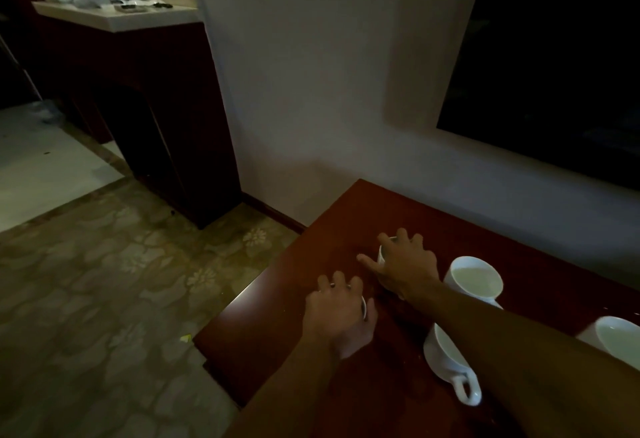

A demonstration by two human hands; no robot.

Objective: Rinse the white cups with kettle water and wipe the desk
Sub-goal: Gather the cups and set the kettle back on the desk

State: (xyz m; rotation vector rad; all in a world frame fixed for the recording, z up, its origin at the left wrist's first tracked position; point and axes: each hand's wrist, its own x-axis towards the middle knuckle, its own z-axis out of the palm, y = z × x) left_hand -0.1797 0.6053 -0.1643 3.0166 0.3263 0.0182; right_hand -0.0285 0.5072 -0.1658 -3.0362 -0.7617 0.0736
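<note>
Desk (346, 216) of dark red wood runs along the pale wall (311, 74), its near left corner jutting over patterned carpet (104, 282). Black screen (554, 57) hangs on the wall above the desk's far right. Off to the far left stands a dark cabinet (145, 91) with a pale top, cluttered with bags and small items too blurred to name. On the desk sit several white cups. One cup (474, 280) stands upright just right of my right wrist, mouth open toward me. Another, the handled cup (450, 365), lies partly under my right forearm, handle pointing toward me. A third, the edge cup (620, 337), shows at the right border, cut off by the frame. My right hand (405, 264) reaches farthest, fingers curled down over the rim of a far cup (382, 255), gripping it from above. My left hand (337, 309) is nearer the desk's left edge, fingers curled over a near cup (363, 308) of which only a sliver of rim shows; grip from above, thumb on the right side. Both held cups sit close together, not touching.
</note>
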